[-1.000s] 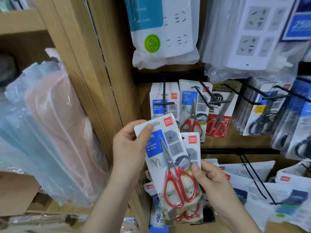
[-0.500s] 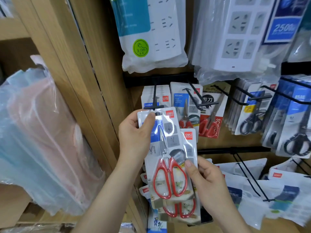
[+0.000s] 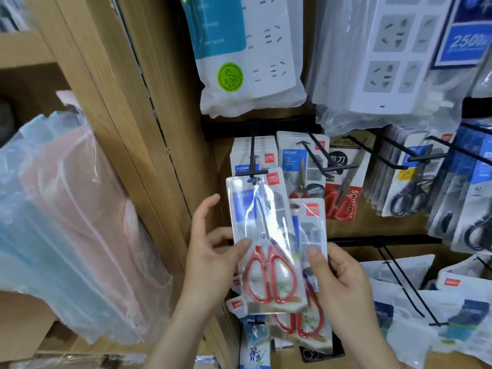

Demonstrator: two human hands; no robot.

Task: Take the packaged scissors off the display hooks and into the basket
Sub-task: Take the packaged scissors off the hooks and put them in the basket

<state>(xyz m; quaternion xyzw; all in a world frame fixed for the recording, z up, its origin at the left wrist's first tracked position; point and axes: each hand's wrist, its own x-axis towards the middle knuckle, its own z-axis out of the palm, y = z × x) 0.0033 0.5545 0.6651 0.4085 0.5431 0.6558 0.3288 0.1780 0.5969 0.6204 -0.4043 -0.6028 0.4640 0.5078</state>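
Our left hand [image 3: 210, 257] pinches the front scissors pack [image 3: 266, 230] at its left edge, forefinger raised; the pack's top meets the tip of the black hook [image 3: 253, 158]. Our right hand [image 3: 343, 283] grips the second scissors pack [image 3: 314, 227] just behind, thumb pressed on its front.

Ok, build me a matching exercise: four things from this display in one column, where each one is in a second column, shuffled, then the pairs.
Things
1. front scissors pack
2. rear scissors pack
3. power strip pack
4. black-handled scissors

Places
A. hanging top centre, green sticker on it
B. pinched by the left hand
C. on a hook at the right
D. held by the right hand

Pairs: 1-B, 2-D, 3-A, 4-C
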